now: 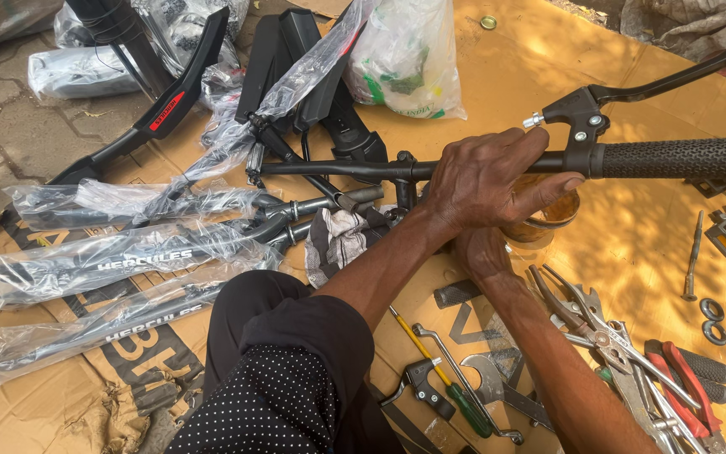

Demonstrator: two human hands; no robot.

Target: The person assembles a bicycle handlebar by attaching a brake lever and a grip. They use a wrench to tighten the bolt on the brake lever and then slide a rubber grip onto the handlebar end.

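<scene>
My left hand [489, 181] is closed around a black bicycle handlebar [338, 168], just left of the brake lever clamp [583, 118]. The black brake lever [665, 84] points right, above the textured rubber grip [682, 157]. My right hand [481, 252] reaches up under the bar, below the left hand; its fingers are hidden, so I cannot tell what it holds. A small brown tin [548, 225] sits just right of it on the cardboard.
Pliers [598, 328], red-handled cutters [686, 378], a green-handled screwdriver [460, 399] and spanners [489, 382] lie at lower right. Plastic-wrapped frame parts [111, 265] lie left, black mudguards [170, 105] and a white bag [405, 59] behind. My knee [279, 370] fills the bottom centre.
</scene>
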